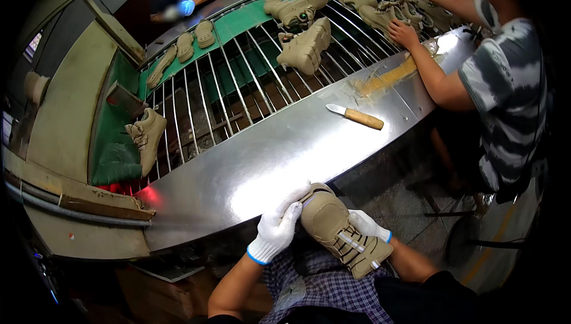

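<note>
Gripping a tan shoe (324, 217) between the gloved left hand (275, 232) and right hand (369, 226), above the checked cloth (285, 282), near the metal worktop (247, 160). Closed around the toe end on the left; curled against the laced side on the right, partly hidden. Tilted, toe toward the worktop.

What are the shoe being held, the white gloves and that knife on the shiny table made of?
Shoe: maybe leather or a synthetic lookalike; its tan panels look mostly matte, so I can't tell which. Gloves: probably knitted yarn, perhaps cotton, because they look soft and dull and hug the hands. Knife handle: likely wood, being warm brown. Blade: apparently metal, pale and smooth.
</note>
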Tool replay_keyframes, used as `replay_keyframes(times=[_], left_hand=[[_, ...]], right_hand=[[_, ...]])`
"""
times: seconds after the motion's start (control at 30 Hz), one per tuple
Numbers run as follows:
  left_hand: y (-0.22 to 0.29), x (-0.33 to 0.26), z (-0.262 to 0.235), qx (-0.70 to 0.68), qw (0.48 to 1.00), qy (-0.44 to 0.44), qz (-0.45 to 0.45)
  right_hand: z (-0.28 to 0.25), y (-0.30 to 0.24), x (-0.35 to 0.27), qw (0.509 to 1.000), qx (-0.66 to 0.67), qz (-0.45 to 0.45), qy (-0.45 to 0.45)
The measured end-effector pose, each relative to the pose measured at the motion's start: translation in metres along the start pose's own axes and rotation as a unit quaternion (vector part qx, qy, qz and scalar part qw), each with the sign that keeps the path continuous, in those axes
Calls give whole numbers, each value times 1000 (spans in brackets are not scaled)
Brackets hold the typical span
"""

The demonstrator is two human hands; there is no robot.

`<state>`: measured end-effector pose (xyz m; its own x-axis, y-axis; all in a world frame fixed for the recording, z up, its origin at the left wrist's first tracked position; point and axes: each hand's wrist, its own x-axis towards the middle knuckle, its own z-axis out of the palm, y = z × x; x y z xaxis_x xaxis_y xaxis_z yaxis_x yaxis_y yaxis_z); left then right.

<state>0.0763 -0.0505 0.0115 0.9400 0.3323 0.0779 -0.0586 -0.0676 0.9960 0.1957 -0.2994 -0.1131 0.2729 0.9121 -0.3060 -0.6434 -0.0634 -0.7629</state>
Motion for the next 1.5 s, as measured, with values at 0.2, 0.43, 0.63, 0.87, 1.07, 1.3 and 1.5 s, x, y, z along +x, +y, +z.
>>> replay_keyframes(times=[0.2,0.43,0.63,0.87,1.07,1.3,1.5], left_hand=[[8,2,0,12,1000,-6,0],[3,0,-5,76,996,-5,38],[18,-16,-3,46,998,-45,25],[20,-10,6,157,975,113,112],[73,3,-45,91,964,243,61],[26,-54,-60,50,948,314,9],[50,-55,-56,105,946,302,57]], right_hand=[[7,-8,3,999,-28,-20,-2],[9,-7,5,1000,-9,-25,-2],[14,-5,-2,998,-48,-46,18],[46,-36,26,997,-67,-23,16],[140,-127,30,872,-486,7,-47],[137,-94,35,733,-555,-393,26],[166,-113,118,739,-498,-449,-66]])
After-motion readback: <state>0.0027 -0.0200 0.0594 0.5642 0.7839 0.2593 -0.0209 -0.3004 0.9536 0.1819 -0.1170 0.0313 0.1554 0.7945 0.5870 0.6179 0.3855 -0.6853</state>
